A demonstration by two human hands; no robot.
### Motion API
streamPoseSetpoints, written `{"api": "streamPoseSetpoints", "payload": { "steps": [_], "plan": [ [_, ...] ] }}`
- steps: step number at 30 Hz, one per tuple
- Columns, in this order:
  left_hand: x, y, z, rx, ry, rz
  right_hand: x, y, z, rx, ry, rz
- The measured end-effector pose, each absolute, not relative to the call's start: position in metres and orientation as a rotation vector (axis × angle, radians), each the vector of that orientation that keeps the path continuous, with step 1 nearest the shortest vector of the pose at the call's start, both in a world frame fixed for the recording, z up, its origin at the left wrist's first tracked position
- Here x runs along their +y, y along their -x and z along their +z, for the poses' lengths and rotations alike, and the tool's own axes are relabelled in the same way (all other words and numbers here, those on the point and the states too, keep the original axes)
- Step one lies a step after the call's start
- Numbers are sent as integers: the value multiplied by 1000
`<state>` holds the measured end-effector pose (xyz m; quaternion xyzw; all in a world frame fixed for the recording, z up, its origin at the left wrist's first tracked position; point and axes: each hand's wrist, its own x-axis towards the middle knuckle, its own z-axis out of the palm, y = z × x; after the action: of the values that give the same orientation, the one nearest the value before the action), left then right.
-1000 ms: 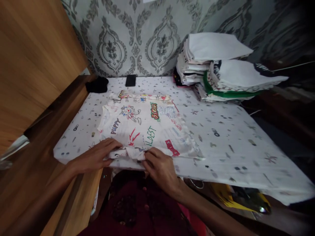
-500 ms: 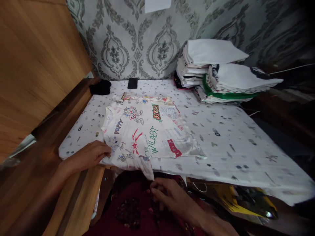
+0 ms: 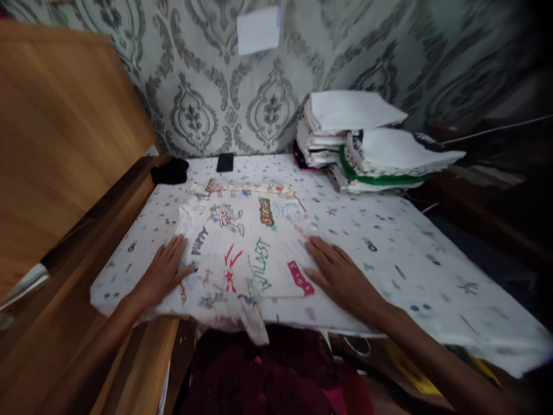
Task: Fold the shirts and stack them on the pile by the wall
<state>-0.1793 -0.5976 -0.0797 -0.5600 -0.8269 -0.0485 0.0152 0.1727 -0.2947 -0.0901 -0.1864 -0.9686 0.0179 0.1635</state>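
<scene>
A white printed garment [image 3: 246, 248], with cartoon drawings and words in green, red and purple, lies spread on the patterned cloth-covered table [image 3: 389, 253]. My left hand [image 3: 166, 271] lies flat and open on the garment's left edge. Resting flat on its right edge is my right hand [image 3: 339, 274], fingers stretched out. A flap of the garment [image 3: 254, 320] hangs over the table's near edge.
A stack of folded white and green-trimmed clothes [image 3: 367, 144] stands at the back right. A black phone [image 3: 225, 162] and a black cloth bundle [image 3: 170, 171] lie at the back. A wooden panel [image 3: 60, 138] rises on the left. A white paper [image 3: 258, 30] hangs on the wallpapered wall.
My right hand let go of the garment's lower flap, rose from below the table edge and now lies flat on its right side. My left hand slid up its left edge.
</scene>
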Motion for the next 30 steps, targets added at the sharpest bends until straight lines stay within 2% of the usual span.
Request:
{"api": "streamPoseSetpoints", "payload": {
  "steps": [3,6,9,12,17,23,30],
  "plan": [
    [-609,202,-82,-2607,1665,-184,-263,-198,-96,-2726,622,-95],
    [-589,224,-65,-2612,1614,-356,-234,-192,-79,-2685,661,-67],
    [-535,245,-37,-2563,1648,-475,-210,-146,-53,-2705,677,82],
    [-464,263,-17,-2572,1671,-412,-191,-80,-37,-2778,711,182],
    [-381,284,-16,-2724,1502,-203,-170,-1,-33,-2934,619,13],
    [-359,313,-19,-2752,1453,-201,-150,23,-30,-2911,909,25],
    [-356,346,23,-2752,1463,-400,-114,32,-45,-2662,920,255]
  ]
}}
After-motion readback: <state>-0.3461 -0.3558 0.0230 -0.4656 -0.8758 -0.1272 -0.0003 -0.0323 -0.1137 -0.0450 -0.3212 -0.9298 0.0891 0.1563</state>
